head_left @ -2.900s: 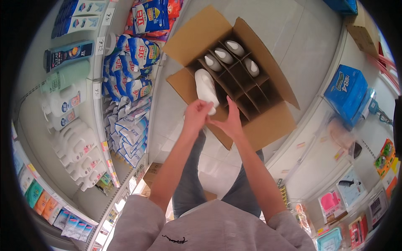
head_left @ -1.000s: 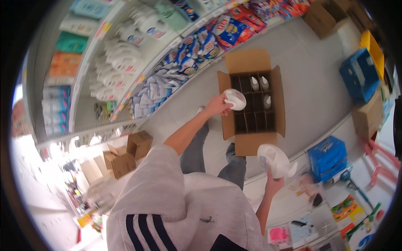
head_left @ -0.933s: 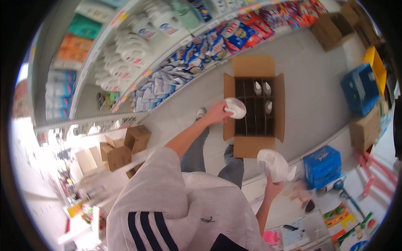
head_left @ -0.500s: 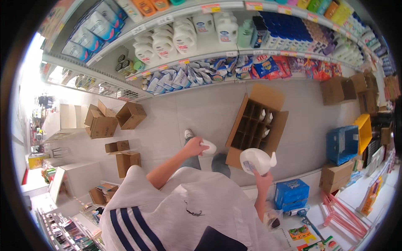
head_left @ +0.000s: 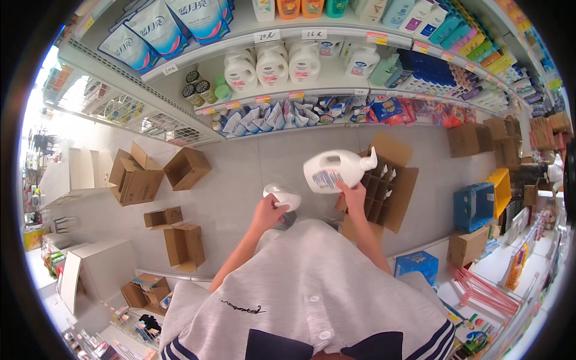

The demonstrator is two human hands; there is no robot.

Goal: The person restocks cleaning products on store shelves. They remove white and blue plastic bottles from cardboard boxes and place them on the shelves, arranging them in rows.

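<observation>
In my right hand (head_left: 353, 198) is a large white pump bottle (head_left: 324, 171) with a moulded handle, tilted on its side. Its back label faces me and its spout points right. My left hand (head_left: 267, 211) grips a second white bottle (head_left: 285, 195), seen nearly end-on, so its full shape is hidden. Below and right of the pump bottle, an open cardboard carton (head_left: 401, 198) with dividers stands on the floor. White pump tops (head_left: 392, 175) stick up from a few of its compartments. White handled bottles (head_left: 273, 67) stand in rows on the shelf ahead.
Ahead, the lower shelf (head_left: 336, 123) holds blue and red packets. Empty cardboard boxes (head_left: 187, 168) lie on the floor at left. To the right are a blue crate (head_left: 474, 207), a yellow crate (head_left: 500, 185), and more cartons (head_left: 471, 141).
My right hand has carried the pump bottle forward and left, away from my side and towards the shelf. My left hand remains low, still holding its bottle. My view has tipped up towards the shelves.
</observation>
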